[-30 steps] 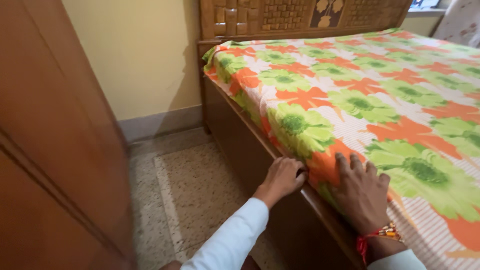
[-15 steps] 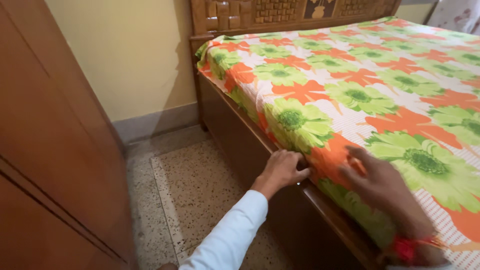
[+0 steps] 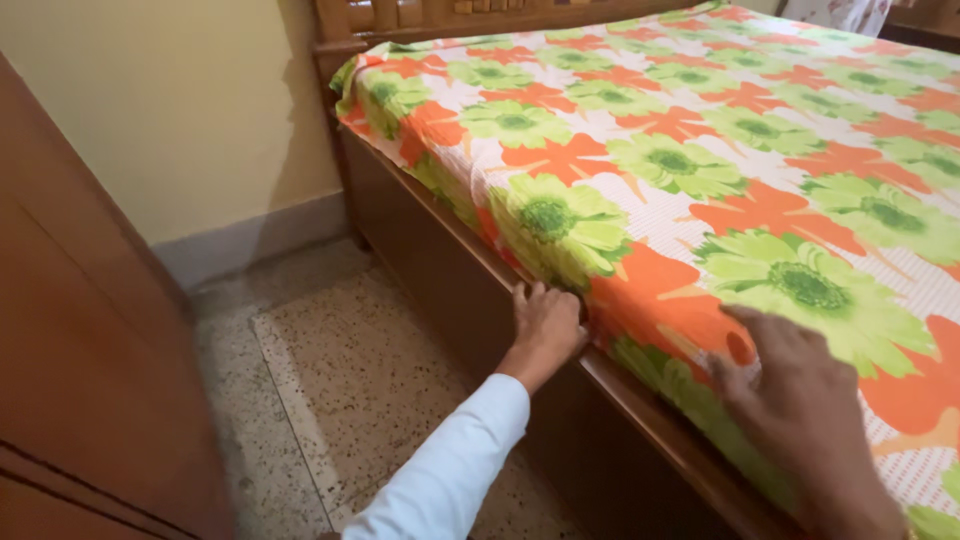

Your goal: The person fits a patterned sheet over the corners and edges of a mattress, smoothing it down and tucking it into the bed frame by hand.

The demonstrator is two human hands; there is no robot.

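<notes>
Speckled terrazzo floor point(image 3: 370, 380) runs beside a wooden bed frame point(image 3: 450, 270), the landmark for everything else. At the frame's top rail, the left hand point(image 3: 545, 325) has its fingers curled and pushed into the gap where the flowered bedsheet point(image 3: 700, 170) meets the wood. Farther along that rail, the right hand point(image 3: 800, 400) lies flat with fingers spread on the sheet's edge. Across the floor from the frame stands a brown wooden wardrobe point(image 3: 80, 340); a yellow wall point(image 3: 180, 110) rises behind.

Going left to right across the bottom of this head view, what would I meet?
Wooden door → speckled floor → left hand at the bed's edge → right hand on the flowered sheet.
</notes>
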